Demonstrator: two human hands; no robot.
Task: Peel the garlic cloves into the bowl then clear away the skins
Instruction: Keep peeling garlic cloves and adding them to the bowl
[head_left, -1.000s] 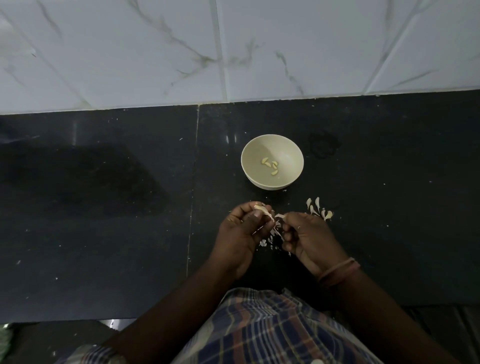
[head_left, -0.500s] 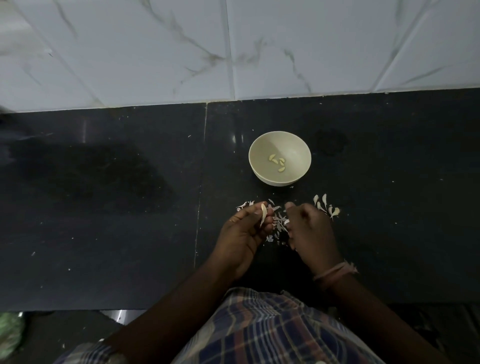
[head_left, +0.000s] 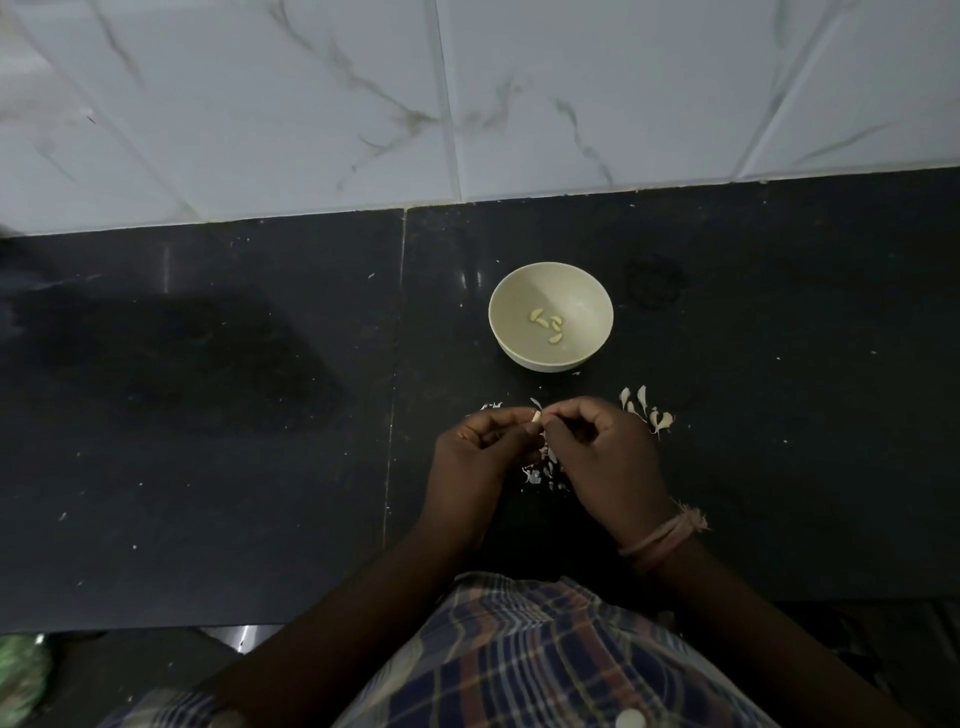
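Just at six o'clock of the bowl (head_left: 550, 317), we are bringing our hands back together over the black counter (head_left: 208, 441). Our left hand (head_left: 480, 457) is pinching a pale clove (head_left: 535, 416) at its fingertips, where half a second ago it was holding it alone, and our right hand (head_left: 605, 457), fingers curled, is closing in on the clove's tip again. Whether it is gripping skin we cannot tell. We are judging the clove nearly bare. Peeled cloves (head_left: 548, 325) are lying in the bowl; unpeeled cloves (head_left: 647, 410) are waiting at the hands' two o'clock, and loose skins (head_left: 540, 470) are gathering beneath our hands.
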